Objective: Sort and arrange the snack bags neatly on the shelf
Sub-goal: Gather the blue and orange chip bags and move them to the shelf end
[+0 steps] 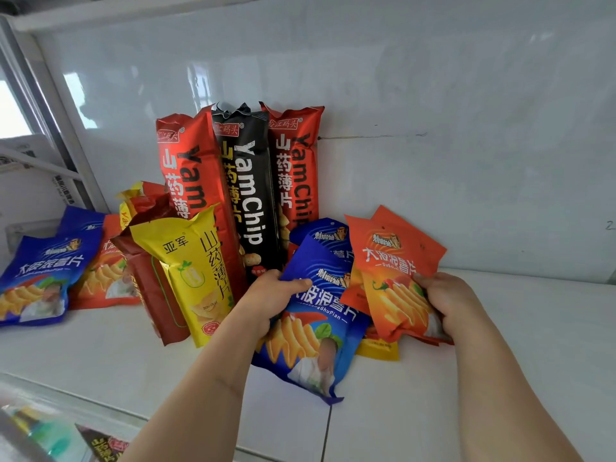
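Observation:
My left hand [270, 295] grips the left edge of a blue chip bag [316, 335] lying in the middle of the white shelf [500, 345]. A second blue bag [325, 233] sits behind it. My right hand [446, 295] grips the right edge of an orange chip bag [393, 278], with another orange bag behind it. Three tall YamChip bags lean on the back wall: red [190, 168], black [248, 188], red [295, 168]. A yellow bag [193, 268] and a dark red bag [150, 278] lean in front of them. At the left lie a blue bag [36, 281] and an orange bag [103, 278].
A small yellow packet [378, 350] peeks out under the orange bags. The white back wall [433, 128] rises behind the shelf. A metal upright [56, 128] and white boxes [30, 168] stand at the left. More packets show on the lower level [103, 445].

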`<state>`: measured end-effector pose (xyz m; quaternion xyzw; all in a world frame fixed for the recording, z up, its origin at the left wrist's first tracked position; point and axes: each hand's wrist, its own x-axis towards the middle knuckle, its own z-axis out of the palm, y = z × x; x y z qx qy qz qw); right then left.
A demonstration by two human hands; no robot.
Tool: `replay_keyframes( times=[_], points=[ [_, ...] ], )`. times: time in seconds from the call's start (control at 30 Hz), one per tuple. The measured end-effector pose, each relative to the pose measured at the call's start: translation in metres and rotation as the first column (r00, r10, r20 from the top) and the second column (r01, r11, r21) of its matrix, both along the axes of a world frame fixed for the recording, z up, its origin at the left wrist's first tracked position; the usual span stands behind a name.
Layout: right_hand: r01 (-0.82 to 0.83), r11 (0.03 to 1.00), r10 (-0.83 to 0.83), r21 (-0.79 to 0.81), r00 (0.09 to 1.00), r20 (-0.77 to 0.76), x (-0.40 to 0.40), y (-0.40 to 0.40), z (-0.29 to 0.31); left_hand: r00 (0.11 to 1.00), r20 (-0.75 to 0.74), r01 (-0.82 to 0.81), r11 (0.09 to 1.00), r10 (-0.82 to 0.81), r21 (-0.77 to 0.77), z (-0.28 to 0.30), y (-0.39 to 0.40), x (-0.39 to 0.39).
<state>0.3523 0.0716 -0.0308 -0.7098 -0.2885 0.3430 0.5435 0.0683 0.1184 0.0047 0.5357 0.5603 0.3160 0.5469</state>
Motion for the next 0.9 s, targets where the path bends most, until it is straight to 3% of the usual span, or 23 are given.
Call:
replay_keyframes(
  times=[0.13,0.2,0.4,0.53,0.8,0.9],
  points=[
    [-0.002,1.000,0.001,-0.011,1.000,-0.005,-0.002,0.000,0.001,0.998,-0.059,-0.026,0.992,0.033,0.121,-0.003,0.002,0.003],
    [-0.004,1.000,0.005,-0.012,1.000,0.009,0.000,0.002,-0.002,0.999,-0.017,-0.039,0.989,0.042,0.141,-0.004,0.004,0.002],
    [-0.033,0.999,0.035,-0.040,0.999,0.032,0.001,0.001,-0.003,0.983,0.171,0.079,0.993,-0.064,-0.083,0.013,0.008,-0.001],
    [-0.060,0.998,0.062,-0.035,0.997,0.035,0.001,0.002,-0.003,0.964,0.256,0.102,0.988,-0.069,-0.117,0.010,0.009,0.000],
    [-0.090,0.995,0.091,-0.028,0.996,0.005,0.000,0.004,-0.003,0.965,0.261,0.032,0.994,-0.003,-0.108,0.004,0.005,0.006],
    [-0.109,0.994,0.109,-0.027,0.994,-0.013,-0.001,0.002,-0.002,0.965,0.263,0.069,0.983,-0.022,-0.169,0.004,-0.001,0.005]
  ],
)
